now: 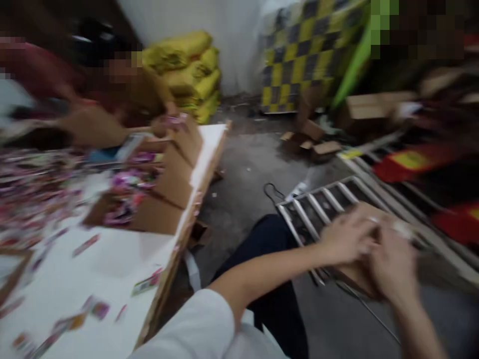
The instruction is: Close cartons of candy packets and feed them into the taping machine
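Both my hands reach to the right, over a brown cardboard box (pixel 359 279) that rests on a metal rack (pixel 318 204). My left hand (pixel 346 237) lies on the box's top with fingers curled over it. My right hand (pixel 391 264) sits just beside it, pressed on the same box. Motion smears both hands, so the fingers' grip is unclear. My dark trouser leg (pixel 269 259) is below them.
A white table (pixel 93 269) on the left holds scattered small packets and an open cardboard box (pixel 164 199) of pink packets. Another person sits behind it. Yellow sacks (pixel 187 70) are stacked at the back wall. Flattened cartons lie on the grey floor (pixel 247 174).
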Action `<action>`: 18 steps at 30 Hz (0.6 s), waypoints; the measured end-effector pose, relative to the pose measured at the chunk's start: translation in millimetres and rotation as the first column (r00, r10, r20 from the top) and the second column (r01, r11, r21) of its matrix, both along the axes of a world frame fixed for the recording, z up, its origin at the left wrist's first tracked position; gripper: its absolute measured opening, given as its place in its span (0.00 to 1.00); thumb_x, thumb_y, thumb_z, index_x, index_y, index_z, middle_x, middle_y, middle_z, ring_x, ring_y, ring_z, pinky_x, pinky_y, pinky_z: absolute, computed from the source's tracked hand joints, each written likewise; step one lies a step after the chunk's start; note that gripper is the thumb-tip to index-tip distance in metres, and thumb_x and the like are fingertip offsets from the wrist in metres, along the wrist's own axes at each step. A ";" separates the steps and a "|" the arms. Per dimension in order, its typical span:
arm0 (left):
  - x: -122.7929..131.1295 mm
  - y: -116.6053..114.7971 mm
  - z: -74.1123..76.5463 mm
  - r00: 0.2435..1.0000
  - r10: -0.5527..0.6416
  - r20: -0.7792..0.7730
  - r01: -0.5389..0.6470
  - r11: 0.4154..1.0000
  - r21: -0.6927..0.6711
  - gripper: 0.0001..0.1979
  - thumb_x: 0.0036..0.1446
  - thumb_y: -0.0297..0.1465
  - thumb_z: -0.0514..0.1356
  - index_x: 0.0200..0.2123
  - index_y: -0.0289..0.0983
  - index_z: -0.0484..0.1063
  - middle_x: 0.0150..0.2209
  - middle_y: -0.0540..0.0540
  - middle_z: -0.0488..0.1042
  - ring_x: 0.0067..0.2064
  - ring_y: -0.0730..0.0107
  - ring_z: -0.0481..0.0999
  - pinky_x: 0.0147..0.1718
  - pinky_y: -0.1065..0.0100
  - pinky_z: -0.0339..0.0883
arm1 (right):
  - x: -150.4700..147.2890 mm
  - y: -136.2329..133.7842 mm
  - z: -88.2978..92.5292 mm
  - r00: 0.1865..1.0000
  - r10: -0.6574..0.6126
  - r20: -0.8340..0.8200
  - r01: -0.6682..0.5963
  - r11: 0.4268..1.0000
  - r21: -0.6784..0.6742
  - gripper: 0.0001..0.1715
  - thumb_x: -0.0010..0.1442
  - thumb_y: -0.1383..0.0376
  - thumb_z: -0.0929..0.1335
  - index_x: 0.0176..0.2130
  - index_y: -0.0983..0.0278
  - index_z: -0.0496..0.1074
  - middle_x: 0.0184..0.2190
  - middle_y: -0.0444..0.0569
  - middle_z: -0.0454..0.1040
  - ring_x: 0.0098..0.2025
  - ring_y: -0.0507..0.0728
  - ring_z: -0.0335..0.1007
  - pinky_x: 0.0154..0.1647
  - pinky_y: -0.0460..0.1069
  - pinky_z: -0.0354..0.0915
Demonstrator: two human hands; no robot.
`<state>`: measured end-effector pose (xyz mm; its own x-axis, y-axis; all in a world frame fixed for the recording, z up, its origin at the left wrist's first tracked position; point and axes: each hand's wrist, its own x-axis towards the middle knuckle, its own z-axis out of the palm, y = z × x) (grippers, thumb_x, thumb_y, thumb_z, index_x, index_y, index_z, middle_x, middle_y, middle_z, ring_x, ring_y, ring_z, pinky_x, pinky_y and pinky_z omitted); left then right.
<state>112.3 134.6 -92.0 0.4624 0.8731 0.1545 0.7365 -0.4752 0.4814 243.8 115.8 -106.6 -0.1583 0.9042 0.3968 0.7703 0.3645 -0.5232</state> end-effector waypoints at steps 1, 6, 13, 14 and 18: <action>-3.2 3.0 -1.4 0.990 -0.034 0.135 0.039 0.999 -0.034 0.21 0.69 0.33 0.50 0.60 0.35 0.71 0.67 0.36 0.61 0.74 0.62 0.46 0.68 0.60 0.56 | 3.9 -18.2 5.1 0.993 0.082 0.089 -0.081 0.997 -0.013 0.48 0.67 0.39 0.53 0.70 0.68 0.56 0.57 0.74 0.65 0.62 0.75 0.60 0.57 0.72 0.59; -13.0 29.0 -26.6 0.753 0.139 0.644 0.110 0.937 -0.331 0.25 0.68 0.39 0.52 0.63 0.33 0.66 0.72 0.37 0.51 0.73 0.54 0.49 0.73 0.55 0.43 | -17.3 -67.1 8.6 0.900 0.071 0.429 -0.036 0.995 -0.088 0.51 0.67 0.46 0.62 0.72 0.73 0.42 0.70 0.65 0.45 0.71 0.74 0.40 0.66 0.74 0.48; -68.3 -7.8 -44.0 0.479 0.612 0.629 -0.062 0.739 -0.671 0.26 0.61 0.39 0.59 0.60 0.36 0.65 0.59 0.34 0.71 0.54 0.56 0.77 0.55 0.53 0.71 | -11.1 -25.4 2.3 0.894 -0.038 0.447 0.093 0.990 -0.102 0.47 0.67 0.52 0.66 0.71 0.74 0.48 0.70 0.66 0.45 0.72 0.72 0.37 0.70 0.73 0.41; -78.8 -16.6 -44.1 0.447 0.644 0.621 -0.088 0.723 -0.685 0.25 0.60 0.40 0.61 0.58 0.36 0.67 0.56 0.35 0.73 0.51 0.58 0.78 0.53 0.54 0.73 | -5.1 -3.2 2.6 0.901 -0.067 0.428 0.118 0.989 -0.093 0.47 0.67 0.51 0.67 0.71 0.74 0.49 0.70 0.67 0.46 0.72 0.72 0.38 0.70 0.72 0.39; -121.3 -46.8 -29.9 0.388 0.690 0.610 -0.129 0.697 -0.706 0.26 0.55 0.47 0.64 0.51 0.36 0.71 0.49 0.38 0.78 0.44 0.60 0.81 0.47 0.57 0.76 | 34.7 109.7 17.5 0.915 -0.273 0.298 0.318 0.941 -0.117 0.47 0.65 0.51 0.69 0.68 0.78 0.55 0.67 0.72 0.51 0.71 0.76 0.40 0.67 0.74 0.38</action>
<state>-9.1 87.7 -121.9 -0.0743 0.9576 -0.2783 -0.0921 0.2713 0.9581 278.5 225.5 -89.1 0.0446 0.9738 0.2232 0.9507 0.0273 -0.3088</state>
